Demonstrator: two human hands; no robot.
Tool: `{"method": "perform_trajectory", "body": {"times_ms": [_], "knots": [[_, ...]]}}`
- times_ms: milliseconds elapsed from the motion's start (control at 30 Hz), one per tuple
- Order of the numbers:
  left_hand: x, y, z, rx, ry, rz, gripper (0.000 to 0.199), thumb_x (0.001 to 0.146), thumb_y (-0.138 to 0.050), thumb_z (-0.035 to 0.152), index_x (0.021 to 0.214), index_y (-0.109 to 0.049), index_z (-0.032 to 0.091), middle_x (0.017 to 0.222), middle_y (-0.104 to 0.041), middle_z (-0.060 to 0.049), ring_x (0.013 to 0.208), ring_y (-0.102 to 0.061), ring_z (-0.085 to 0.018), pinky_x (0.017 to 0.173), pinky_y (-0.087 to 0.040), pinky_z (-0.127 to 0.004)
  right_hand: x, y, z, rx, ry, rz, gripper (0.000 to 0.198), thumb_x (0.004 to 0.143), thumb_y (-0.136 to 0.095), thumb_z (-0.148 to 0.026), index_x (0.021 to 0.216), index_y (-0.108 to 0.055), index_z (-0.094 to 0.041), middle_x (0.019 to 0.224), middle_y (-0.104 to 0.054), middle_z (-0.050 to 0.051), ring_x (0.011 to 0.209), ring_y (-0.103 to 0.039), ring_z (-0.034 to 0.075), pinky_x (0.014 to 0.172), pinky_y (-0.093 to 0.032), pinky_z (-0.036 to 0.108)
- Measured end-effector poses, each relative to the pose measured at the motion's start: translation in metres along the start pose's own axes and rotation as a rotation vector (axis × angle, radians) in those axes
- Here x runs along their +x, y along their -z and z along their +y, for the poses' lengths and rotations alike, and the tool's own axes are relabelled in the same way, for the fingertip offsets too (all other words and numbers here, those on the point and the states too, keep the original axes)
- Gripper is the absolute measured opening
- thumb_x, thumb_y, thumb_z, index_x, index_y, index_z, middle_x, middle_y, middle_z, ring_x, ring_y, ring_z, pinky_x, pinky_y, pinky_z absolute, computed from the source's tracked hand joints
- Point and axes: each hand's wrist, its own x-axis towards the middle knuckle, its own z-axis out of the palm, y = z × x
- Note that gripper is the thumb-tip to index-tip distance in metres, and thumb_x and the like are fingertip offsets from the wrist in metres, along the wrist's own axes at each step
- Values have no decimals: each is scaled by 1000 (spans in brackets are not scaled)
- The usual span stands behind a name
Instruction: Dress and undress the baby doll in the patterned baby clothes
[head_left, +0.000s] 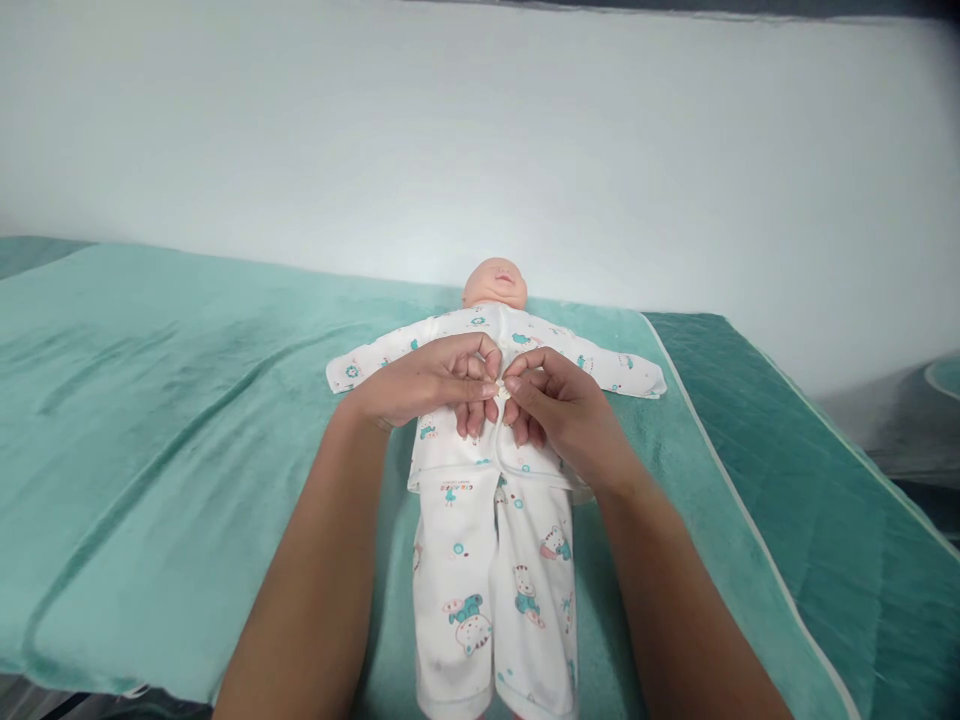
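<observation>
A baby doll lies on its back, dressed in a white printed jacket and matching trousers. Both sleeves stretch out sideways. Over the middle of the chest, my left hand pinches the jacket's front edge between thumb and forefinger. From the other side my right hand pinches the same front opening, its fingertips almost meeting those of the left. A small pale fastening shows between the fingertips; whether it is done up I cannot tell. Below the hands the two jacket fronts lie close together.
A light green blanket with a long crease spreads under the doll. Darker green quilted cloth shows at the right beyond the blanket's pale edge. A white wall rises right behind the doll's head.
</observation>
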Motion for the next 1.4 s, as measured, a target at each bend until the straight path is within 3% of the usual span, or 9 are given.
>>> {"method": "perform_trajectory", "body": {"times_ms": [733, 1000, 1100, 1167, 1233, 1333, 1400], "knots": [[-3, -5, 7, 30, 70, -42, 16, 82, -63, 18, 91, -50, 19, 76, -70, -2, 59, -66, -12, 53, -52, -23, -2, -4, -3, -39, -51, 18, 17, 90, -60, -38, 88, -55, -22, 57, -55, -7, 44, -48, 7, 43, -34, 20], [-6, -6, 8, 75, 88, -8, 14, 83, -62, 21, 96, -62, 16, 70, -70, -3, 57, -64, -12, 50, -49, -22, -4, -1, -4, 30, -40, 47, 18, 88, -62, -38, 87, -55, -22, 56, -54, -7, 41, -46, 7, 39, -30, 20], [-5, -6, 8, 85, 23, 135, 17, 85, -60, 25, 98, -65, 16, 62, -65, 0, 52, -60, -11, 48, -47, -22, -4, 3, -3, 95, -5, 68, 16, 87, -64, -37, 87, -56, -22, 56, -54, -6, 40, -44, 7, 37, -25, 20], [-1, -4, 3, 76, -83, 343, 16, 84, -59, 26, 96, -65, 17, 61, -63, 1, 50, -58, -10, 49, -47, -22, -2, 7, -1, 130, 46, 137, 16, 86, -65, -36, 86, -56, -23, 58, -54, -6, 43, -44, 8, 37, -27, 20], [5, 1, -6, 92, -191, 603, 15, 83, -58, 26, 95, -64, 19, 65, -63, 2, 55, -59, -11, 54, -49, -24, 0, 13, 2, 130, 126, 246, 14, 85, -65, -35, 84, -57, -23, 67, -58, -4, 55, -54, 10, 45, -38, 21], [12, 11, -30, 280, -262, 979, 19, 84, -50, 23, 98, -62, 20, 79, -67, -2, 77, -65, -15, 68, -53, -28, 5, 22, 11, 9, 264, 379, 9, 86, -61, -33, 88, -60, -24, 100, -68, 3, 97, -65, 17, 79, -54, 30], [9, 15, -50, 528, -233, 1125, 26, 84, -44, 17, 102, -62, 19, 95, -70, -6, 94, -64, -19, 83, -53, -33, 8, 26, 19, -141, 321, 401, 13, 87, -59, -33, 98, -64, -26, 124, -64, 4, 121, -57, 20, 101, -47, 39]]}}
